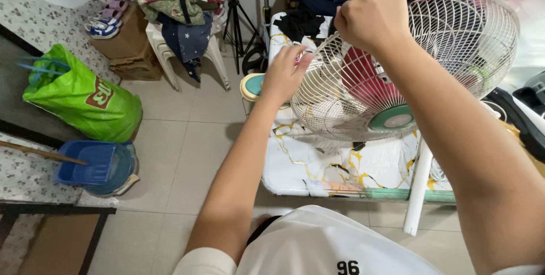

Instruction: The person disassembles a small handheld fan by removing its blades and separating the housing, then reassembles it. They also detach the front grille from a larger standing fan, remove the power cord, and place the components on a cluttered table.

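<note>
A white wire fan guard (340, 90) with a green centre cap (394, 119) lies tilted over a marble-patterned table (318, 167). Behind it stands a second white wire guard (471, 36). My left hand (284, 73) rests flat against the front guard's left rim, fingers spread. My right hand (372, 11) is closed in a fist on the guard's top rim. A white pole (420, 187) leans down from the fan past the table's front edge.
A green plastic bag (85, 96) and a blue dustpan on a bucket (99, 167) sit at the left on the tiled floor. A white plastic chair piled with clothes (184, 25), a cardboard box with shoes (122, 31) and a tripod (238, 19) stand behind.
</note>
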